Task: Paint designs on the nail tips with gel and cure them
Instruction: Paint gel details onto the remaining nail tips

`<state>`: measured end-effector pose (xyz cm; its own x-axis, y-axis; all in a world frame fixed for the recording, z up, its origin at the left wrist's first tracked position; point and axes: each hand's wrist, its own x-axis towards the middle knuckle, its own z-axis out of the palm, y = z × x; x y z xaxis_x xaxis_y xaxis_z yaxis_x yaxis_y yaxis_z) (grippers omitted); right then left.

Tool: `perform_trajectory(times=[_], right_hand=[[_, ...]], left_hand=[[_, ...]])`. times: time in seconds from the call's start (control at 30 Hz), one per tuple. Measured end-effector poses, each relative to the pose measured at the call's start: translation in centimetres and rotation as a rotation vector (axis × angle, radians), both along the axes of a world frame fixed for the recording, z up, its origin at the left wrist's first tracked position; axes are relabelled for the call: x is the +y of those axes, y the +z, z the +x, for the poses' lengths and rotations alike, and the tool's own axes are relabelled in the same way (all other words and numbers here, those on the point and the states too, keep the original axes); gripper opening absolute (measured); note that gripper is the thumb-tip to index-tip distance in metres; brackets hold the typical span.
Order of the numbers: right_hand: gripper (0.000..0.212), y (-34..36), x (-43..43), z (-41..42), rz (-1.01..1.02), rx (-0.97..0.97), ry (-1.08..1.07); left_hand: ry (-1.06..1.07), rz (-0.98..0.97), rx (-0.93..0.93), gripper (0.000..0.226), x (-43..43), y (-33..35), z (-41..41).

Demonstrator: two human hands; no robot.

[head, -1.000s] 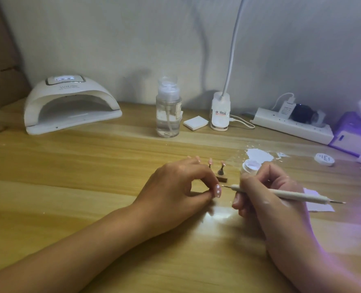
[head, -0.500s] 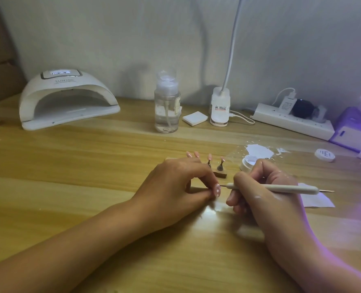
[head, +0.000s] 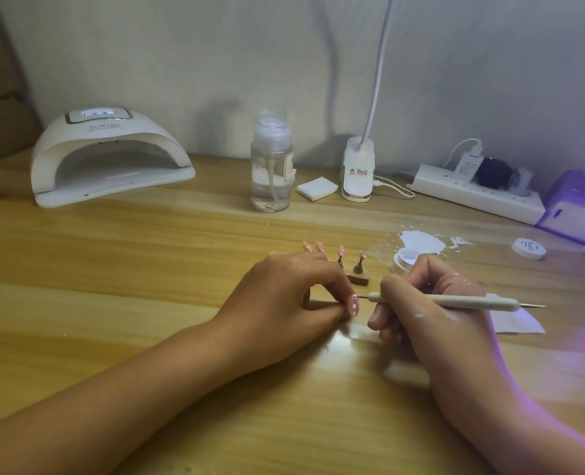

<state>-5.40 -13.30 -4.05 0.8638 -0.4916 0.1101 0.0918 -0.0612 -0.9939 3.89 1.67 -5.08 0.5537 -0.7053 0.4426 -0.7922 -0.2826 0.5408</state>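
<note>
Your right hand (head: 431, 305), pinching the dotting tool (head: 472, 302), has closed its fine point onto the pink, already white-dotted nail tip (head: 353, 305) pinched in your left hand (head: 284, 296) low over the worktop (head: 147, 269); painting continues, curing not yet begun.

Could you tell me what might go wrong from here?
The nail tip is only pinched in the left hand, so pressure from the dotting tool in the right hand could shift it and smear the white dots. The open gel pot sits close behind the right hand and might get knocked.
</note>
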Motion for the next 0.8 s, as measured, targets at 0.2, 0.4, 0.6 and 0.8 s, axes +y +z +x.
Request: perform_trajectory(times=[0.2, 0.4, 0.6, 0.8], right_hand=[[0.027, -0.1, -0.2, -0.2, 0.037, -0.039, -0.037], [0.035, 0.0, -0.5, -0.4, 0.087, -0.156, -0.105], [0.032, -0.1, -1.0, -0.7, 0.110, -0.206, -0.139], [0.042, -0.3, -1.4, -0.4, 0.146, -0.155, -0.109]], left_hand=[[0.003, -0.007, -0.004, 0.013, 0.0, 0.0, 0.0], [0.008, -0.023, -0.028, 0.015, 0.0, 0.0, -0.1], [0.111, -0.219, -0.011, 0.014, 0.6, 0.3, 0.1], [0.285, -0.232, 0.053, 0.016, 2.7, 1.4, 2.8]])
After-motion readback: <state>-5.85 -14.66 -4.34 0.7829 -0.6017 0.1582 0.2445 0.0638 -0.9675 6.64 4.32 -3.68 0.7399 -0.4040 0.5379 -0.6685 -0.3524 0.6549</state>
